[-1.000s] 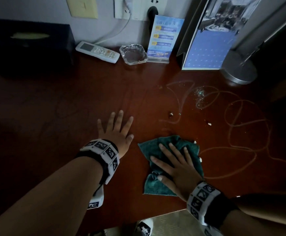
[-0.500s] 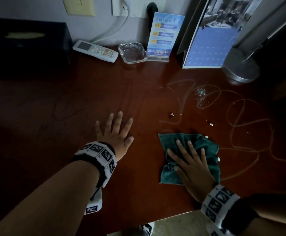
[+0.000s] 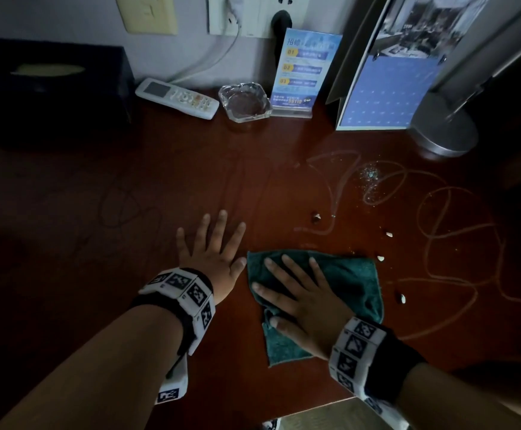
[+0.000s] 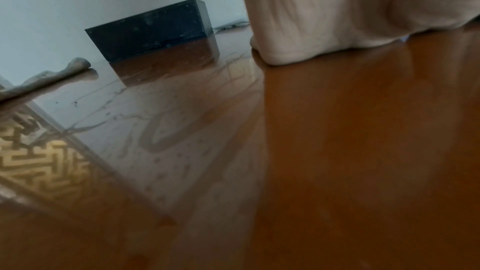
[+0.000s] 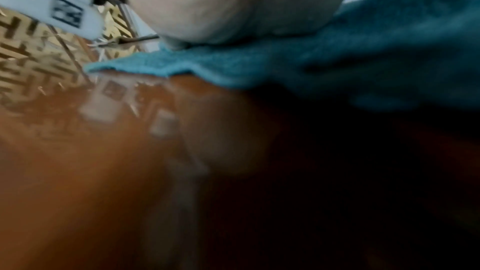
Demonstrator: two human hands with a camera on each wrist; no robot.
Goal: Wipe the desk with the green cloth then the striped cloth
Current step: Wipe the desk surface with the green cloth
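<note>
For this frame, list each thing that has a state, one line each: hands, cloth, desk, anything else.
left hand: flat on the desk, fingers spread, holding nothing
right hand: flat, pressing the green cloth
green cloth: rumpled, flat on the desk
desk: smeared, crumbs to the right
ashtray: upright, looks empty
plug: in the wall socket

A: What stands along the wall, far beyond the fingers?

B: A black box (image 3: 51, 85) at far left, then a white remote (image 3: 177, 98), a glass ashtray (image 3: 245, 102), a blue sign (image 3: 304, 72), a calendar (image 3: 386, 88) and a silver lamp base (image 3: 444, 131).

A: And nearer?

B: Pale smears (image 3: 439, 231) and crumbs (image 3: 380, 258), right of the fingers.
</note>
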